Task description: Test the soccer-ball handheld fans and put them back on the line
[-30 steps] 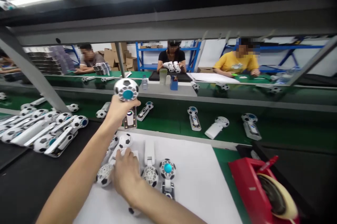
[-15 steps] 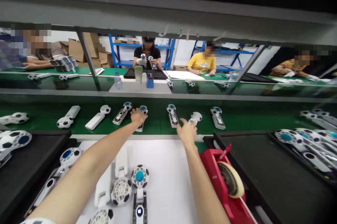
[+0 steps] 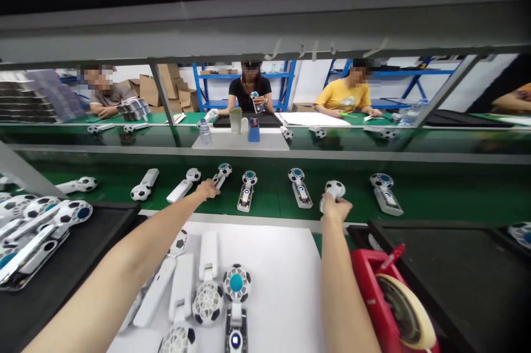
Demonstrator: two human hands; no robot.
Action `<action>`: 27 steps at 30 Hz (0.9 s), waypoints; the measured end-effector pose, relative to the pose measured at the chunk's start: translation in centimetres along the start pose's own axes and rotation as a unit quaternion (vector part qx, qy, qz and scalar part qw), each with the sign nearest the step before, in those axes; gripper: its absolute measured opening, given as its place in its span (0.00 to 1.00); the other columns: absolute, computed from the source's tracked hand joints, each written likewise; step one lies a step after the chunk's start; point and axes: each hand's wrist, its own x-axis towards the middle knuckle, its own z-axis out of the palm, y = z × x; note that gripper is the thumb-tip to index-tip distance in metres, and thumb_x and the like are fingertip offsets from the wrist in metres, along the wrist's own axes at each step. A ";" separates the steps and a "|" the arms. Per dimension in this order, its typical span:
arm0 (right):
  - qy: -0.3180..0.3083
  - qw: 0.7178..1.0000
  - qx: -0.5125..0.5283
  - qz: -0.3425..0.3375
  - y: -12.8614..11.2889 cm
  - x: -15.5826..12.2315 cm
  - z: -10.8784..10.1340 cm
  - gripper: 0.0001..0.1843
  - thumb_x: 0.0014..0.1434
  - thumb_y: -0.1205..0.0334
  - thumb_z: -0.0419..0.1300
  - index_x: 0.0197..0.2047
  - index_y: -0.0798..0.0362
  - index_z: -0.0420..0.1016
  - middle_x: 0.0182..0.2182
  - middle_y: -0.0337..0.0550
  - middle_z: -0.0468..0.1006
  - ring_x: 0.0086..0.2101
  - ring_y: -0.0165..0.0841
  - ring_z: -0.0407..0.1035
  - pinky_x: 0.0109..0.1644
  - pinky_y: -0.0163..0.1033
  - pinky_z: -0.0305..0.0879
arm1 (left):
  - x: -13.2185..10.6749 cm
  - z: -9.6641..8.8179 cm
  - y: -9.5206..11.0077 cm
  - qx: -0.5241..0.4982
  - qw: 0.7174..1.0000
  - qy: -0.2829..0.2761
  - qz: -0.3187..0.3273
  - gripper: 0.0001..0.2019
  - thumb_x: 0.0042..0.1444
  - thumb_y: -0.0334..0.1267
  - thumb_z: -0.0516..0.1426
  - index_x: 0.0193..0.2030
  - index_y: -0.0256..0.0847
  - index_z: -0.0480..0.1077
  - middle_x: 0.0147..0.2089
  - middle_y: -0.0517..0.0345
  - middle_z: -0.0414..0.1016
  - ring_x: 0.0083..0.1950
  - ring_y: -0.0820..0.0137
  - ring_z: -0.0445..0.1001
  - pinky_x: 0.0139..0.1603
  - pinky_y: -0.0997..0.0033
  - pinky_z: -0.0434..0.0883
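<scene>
My left hand (image 3: 208, 189) is closed round the handle of an open-cased handheld fan (image 3: 224, 170) with a black-and-white football-patterned head, on the green belt. Another open-cased fan (image 3: 246, 192) lies just right of that hand. My right hand (image 3: 337, 208) grips a white fan (image 3: 335, 188) just below its ball head; its handle is mostly hidden by the fingers. Between my hands lies a further fan (image 3: 301, 190) with its inner board showing. On the white sheet (image 3: 286, 275) below rest several white fan pieces and one open fan (image 3: 236, 309) with a lit display.
A red tape dispenser (image 3: 373, 292) stands right of my right forearm. Black trays (image 3: 456, 270) flank the sheet; the left one holds stacked fans (image 3: 37, 226). More fans lie along the green belt (image 3: 269, 173). Several co-workers sit beyond the belt, behind a bottle (image 3: 204, 133).
My left hand has moved left from one fan to its neighbour and closed on it. My right hand has reached forward onto the white fan. The whole view has shifted left.
</scene>
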 end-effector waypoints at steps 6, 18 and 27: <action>-0.236 0.932 0.272 0.044 -3.9 -4.1 -1.1 0.15 0.69 0.54 0.57 0.52 0.57 0.71 0.44 0.46 0.76 0.37 0.33 0.74 0.39 0.41 0.75 | -2.7 -0.9 2.1 -0.200 0.969 -0.139 -0.041 0.14 0.65 0.42 0.57 0.51 0.36 0.70 0.46 0.53 0.74 0.39 0.70 0.75 0.37 0.66 0.76; -0.500 0.794 0.341 -0.051 -7.3 -17.4 -3.4 0.18 0.51 0.66 0.57 0.47 0.56 0.73 0.43 0.53 0.82 0.25 0.34 0.72 0.22 0.36 0.69 | -17.9 -5.2 2.3 -0.516 0.835 -0.150 0.124 0.11 0.62 0.41 0.58 0.48 0.39 0.70 0.39 0.54 0.74 0.36 0.68 0.75 0.34 0.68 0.75; -0.535 0.786 0.298 -0.080 -6.6 -20.0 -4.3 0.32 0.51 0.67 0.61 0.59 0.48 0.61 0.51 0.48 0.78 0.41 0.45 0.80 0.44 0.54 0.78 | -20.0 -5.4 2.0 -0.503 0.819 -0.199 0.191 0.15 0.58 0.32 0.58 0.52 0.45 0.67 0.54 0.49 0.74 0.35 0.66 0.74 0.30 0.63 0.75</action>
